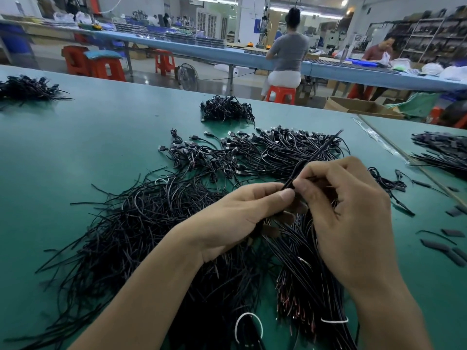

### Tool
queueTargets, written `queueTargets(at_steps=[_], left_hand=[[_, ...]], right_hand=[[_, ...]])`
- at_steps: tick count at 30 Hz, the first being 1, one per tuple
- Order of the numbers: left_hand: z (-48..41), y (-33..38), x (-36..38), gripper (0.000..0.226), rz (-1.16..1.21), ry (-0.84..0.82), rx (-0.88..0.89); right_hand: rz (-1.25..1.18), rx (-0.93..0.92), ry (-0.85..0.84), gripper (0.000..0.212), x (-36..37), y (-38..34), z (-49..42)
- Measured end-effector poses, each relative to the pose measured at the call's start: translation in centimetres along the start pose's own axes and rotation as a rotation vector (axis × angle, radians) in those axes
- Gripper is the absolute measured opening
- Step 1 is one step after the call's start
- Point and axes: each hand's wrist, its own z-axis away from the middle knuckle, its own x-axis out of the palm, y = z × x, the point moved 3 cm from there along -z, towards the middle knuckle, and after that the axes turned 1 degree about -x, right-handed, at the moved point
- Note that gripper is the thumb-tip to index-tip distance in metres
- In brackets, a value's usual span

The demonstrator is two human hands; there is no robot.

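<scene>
- Two hands meet over the middle of the green bench [101, 137], both busy with one black wire [316, 154].
- The left hand [237, 218] pinches the wire's lower end between thumb and forefinger, its other fingers curled underneath.
- The right hand [346, 215] nips the same wire with its fingertips, just above the left thumb.
- From that grip the wire slants up and away to the right, above a pile of USB leads [265, 152].
- A tied bundle [303, 274], ringed by a white band [333, 320], lies beneath the hands.
- Loose wires [141, 223] sprawl to the left.
- Short black sleeves [437, 245] lie scattered to the right.
</scene>
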Motion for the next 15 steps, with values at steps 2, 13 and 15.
queueTargets(at_steps=[2, 13, 15], left_hand=[[-0.1, 0.2, -0.2, 0.029, -0.22, 0.078, 0.052], [-1.0, -0.4, 0.2, 0.043, -0.177, 0.252, 0.194], [-1.0, -0.3, 0.3, 0.033, -0.128, 0.275, 0.198]], right_hand=[[0.032, -0.039, -0.007, 0.011, 0.0, 0.0, 0.0], [0.028, 0.007, -0.004, 0.017, 0.9, 0.0, 0.2], [-0.035, 0.046, 0.028, 0.018, 1.2, 0.1, 0.3]])
